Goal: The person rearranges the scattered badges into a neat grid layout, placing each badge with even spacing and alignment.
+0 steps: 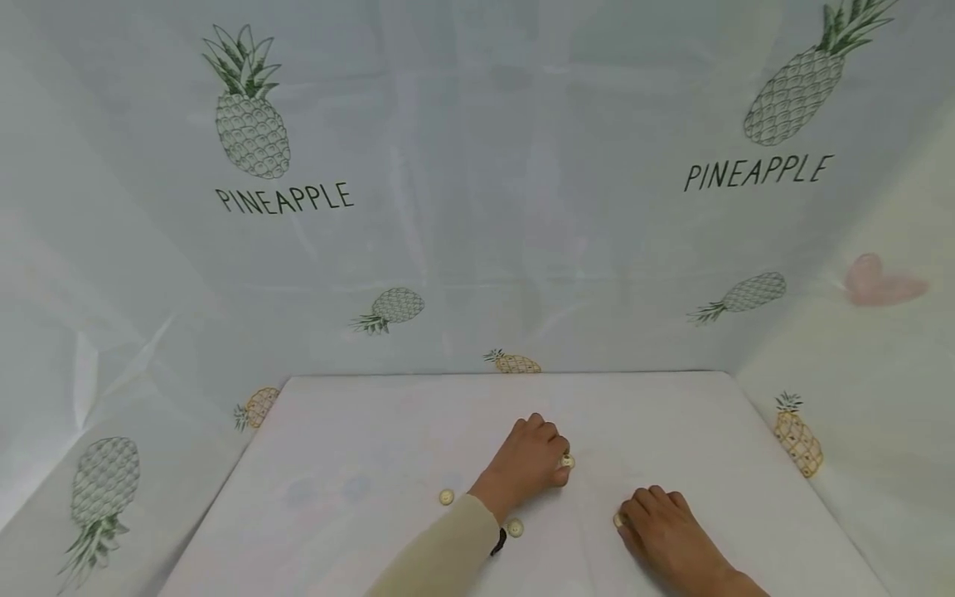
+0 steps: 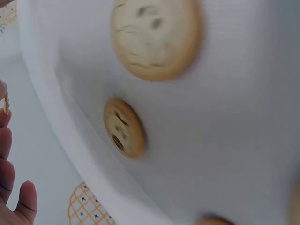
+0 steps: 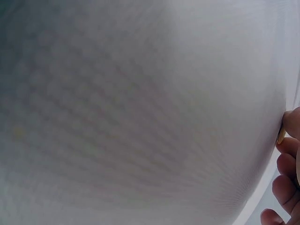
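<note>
My left hand (image 1: 525,456) reaches over the white tabletop and pinches a small round face disc (image 1: 567,461) between thumb and fingers. In the left wrist view that pinched disc (image 2: 6,104) shows edge-on at the left border. To the right, my right hand (image 1: 667,531) pinches another pale disc (image 1: 618,520) low over the table. The right wrist view shows this disc (image 3: 281,135) edge-on between thumb and finger. Near the left forearm lie two loose discs, one left of it (image 1: 446,497) and one right of it (image 1: 516,527). Simple faces are drawn on them.
A white table (image 1: 358,439) stands against hanging cloth (image 1: 477,207) printed with pineapples, which also encloses both sides. The left wrist view shows a large near disc (image 2: 157,37), a farther disc (image 2: 124,127) and parts of others at the frame edges. A beige sleeve (image 1: 440,551) covers the left forearm.
</note>
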`<state>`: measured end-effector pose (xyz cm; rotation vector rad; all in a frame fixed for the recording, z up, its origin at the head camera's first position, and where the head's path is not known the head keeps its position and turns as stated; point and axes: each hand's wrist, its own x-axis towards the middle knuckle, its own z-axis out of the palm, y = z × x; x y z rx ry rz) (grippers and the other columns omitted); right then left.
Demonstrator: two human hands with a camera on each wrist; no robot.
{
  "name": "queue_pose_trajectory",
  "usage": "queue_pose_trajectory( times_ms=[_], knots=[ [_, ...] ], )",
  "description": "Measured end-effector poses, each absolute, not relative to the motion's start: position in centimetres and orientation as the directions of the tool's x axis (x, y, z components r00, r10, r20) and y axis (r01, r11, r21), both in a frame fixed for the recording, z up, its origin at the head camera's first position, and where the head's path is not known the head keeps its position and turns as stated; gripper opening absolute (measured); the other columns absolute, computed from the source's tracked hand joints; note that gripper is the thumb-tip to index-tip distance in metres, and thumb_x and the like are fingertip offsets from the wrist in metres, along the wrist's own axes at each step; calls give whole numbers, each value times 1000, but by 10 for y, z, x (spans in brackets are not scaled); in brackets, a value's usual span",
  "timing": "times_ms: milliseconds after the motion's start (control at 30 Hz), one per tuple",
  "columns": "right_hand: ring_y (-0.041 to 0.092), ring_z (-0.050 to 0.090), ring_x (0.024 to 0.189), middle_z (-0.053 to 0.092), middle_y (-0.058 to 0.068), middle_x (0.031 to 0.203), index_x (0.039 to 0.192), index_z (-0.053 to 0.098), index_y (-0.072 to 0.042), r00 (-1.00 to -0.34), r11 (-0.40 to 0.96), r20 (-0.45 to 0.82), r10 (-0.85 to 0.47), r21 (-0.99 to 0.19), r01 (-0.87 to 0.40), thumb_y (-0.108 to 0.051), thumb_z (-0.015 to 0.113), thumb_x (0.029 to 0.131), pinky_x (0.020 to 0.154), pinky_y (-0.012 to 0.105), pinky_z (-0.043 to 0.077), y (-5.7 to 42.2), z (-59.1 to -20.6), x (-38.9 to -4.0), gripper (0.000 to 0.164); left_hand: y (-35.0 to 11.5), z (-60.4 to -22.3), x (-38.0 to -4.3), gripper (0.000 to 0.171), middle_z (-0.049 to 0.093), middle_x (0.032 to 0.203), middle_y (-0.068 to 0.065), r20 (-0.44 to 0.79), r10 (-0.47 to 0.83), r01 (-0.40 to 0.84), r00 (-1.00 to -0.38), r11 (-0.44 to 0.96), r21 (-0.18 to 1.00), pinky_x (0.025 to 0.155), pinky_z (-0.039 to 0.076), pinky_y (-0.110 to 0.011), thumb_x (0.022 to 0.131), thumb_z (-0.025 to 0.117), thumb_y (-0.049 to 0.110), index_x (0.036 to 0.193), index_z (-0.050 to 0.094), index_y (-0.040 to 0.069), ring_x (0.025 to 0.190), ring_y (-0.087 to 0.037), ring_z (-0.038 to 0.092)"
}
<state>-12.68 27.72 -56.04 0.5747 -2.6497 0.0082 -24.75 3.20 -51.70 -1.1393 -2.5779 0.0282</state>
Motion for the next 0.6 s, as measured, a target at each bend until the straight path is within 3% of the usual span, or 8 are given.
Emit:
queue_pose_trajectory(
  times_ms=[300,600],
  knots=[
    [5,47,85,54,-16,89,90,63,-28,-777,893,455,-435,105,-438,-30,90,81,74,31,41,279,-564,-129,29,-12,-511,-232,25,68,109,12,299,691,697,-658,709,-106,84,41,-28,98,69,48,112,75,28,98,-11,49],
    [5,49,86,55,-16,90,90,65,-27,-779,894,457,-429,92,-438,-30,92,80,75,32,43,279,-561,-128,29,-64,-510,-207,25,67,105,13,281,647,665,-709,746,-38,85,42,-29,95,75,49,109,76,29,97,-10,47]
  ],
)
